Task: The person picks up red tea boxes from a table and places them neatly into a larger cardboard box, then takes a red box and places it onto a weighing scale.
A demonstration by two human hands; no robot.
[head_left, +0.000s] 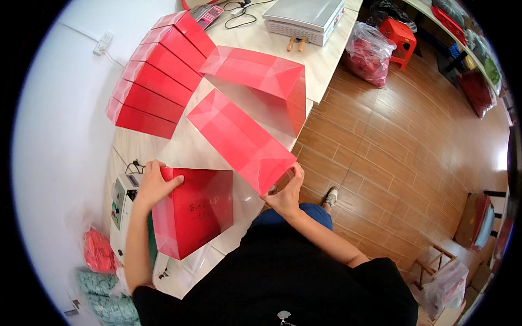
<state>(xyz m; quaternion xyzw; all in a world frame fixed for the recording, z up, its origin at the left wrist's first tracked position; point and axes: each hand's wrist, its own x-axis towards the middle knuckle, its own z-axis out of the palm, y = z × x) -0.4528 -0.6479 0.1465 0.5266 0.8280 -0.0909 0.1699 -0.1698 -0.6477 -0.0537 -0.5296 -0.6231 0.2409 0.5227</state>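
My left hand [153, 187] grips the top left corner of a red box [204, 209] with dark writing on its broad face. The thumb lies on the face and the fingers curl over the narrow side. My right hand [287, 194] is closed on the near end of a long pinkish-red box [239, 138] that looks wrapped in clear film. It slants away from me to the upper left. Beyond it lies another film-covered red box [255, 70] with shiny, see-through folds at its end. Several more red boxes [155, 81] stand in a close row along the wall.
On the pale tabletop [187, 146], a white machine [122, 204] with a control panel sits by my left forearm. A metal-topped scale [304, 19] and a cable [236, 19] are at the far end. A red stool [399, 41] and a stuffed clear bag [370, 54] stand on the wooden floor [375, 146].
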